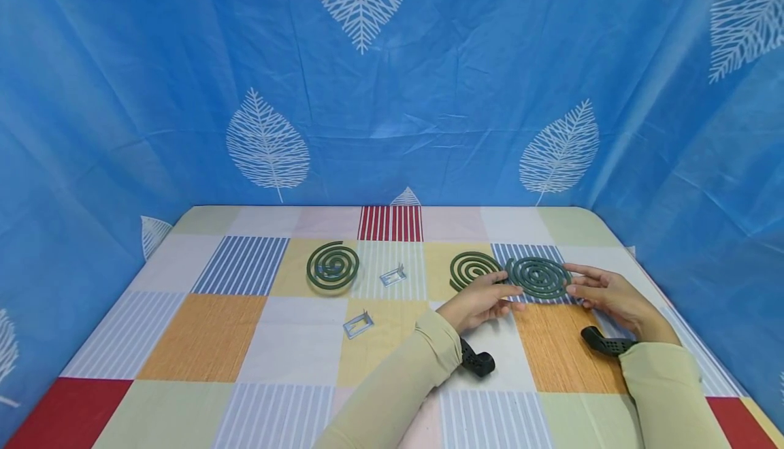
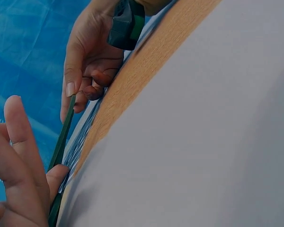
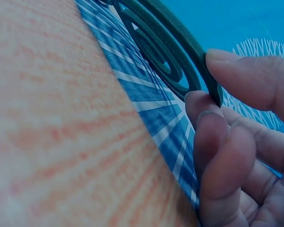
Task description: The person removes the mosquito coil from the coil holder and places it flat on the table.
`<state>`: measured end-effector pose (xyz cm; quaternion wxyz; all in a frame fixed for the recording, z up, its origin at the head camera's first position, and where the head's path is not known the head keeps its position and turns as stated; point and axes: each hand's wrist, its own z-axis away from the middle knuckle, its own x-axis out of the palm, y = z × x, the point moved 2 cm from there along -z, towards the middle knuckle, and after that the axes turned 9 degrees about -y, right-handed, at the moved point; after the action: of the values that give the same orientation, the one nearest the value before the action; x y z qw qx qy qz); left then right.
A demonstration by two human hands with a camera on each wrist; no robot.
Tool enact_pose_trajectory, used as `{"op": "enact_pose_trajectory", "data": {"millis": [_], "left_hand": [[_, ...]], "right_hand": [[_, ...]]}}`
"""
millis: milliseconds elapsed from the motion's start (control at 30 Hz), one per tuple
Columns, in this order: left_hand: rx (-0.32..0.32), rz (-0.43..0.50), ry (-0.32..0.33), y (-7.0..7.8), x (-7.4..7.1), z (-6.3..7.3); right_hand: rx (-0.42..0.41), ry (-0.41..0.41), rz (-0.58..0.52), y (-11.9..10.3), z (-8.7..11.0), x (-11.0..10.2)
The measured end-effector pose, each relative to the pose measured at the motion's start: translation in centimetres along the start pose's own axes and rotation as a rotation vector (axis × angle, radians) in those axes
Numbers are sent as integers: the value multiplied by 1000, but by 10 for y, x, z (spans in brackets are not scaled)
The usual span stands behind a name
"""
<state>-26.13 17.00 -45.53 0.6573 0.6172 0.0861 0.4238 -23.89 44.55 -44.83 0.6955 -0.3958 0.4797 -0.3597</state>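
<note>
beyond your right grip (image 1: pixel 625 303) hangs a blue backdrop (image 1: pixel 416 115), lightly creased and printed with white leaf shapes (image 1: pixel 267 139); you have the same blue sheeting to the right of that grip and far off to its left. beneath it your table (image 1: pixel 208 333) wears a patchwork pattern, with a wood-grain orange square (image 1: pixel 560 364) on your side and slightly left, and a red-striped patch (image 1: pixel 390 223) farther back, well left. your light is even, the shadows soft.
</note>
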Motion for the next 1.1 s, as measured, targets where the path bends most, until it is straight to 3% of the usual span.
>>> {"op": "enact_pose_trajectory", "data": {"millis": [300, 500, 733, 967, 1100], "left_hand": [[20, -47, 46, 2, -1, 3], [103, -137, 158, 8, -2, 6], [191, -153, 239, 19, -7, 9], [236, -189, 263, 25, -8, 14], [264, -259, 274, 31, -8, 19]], "right_hand": [[-25, 10, -25, 0, 0, 1], [-60, 13, -109, 1, 1, 1], [-19, 29, -26, -2, 1, 4], [-7, 46, 8, -2, 1, 4], [-17, 45, -6, -3, 2, 4]]}}
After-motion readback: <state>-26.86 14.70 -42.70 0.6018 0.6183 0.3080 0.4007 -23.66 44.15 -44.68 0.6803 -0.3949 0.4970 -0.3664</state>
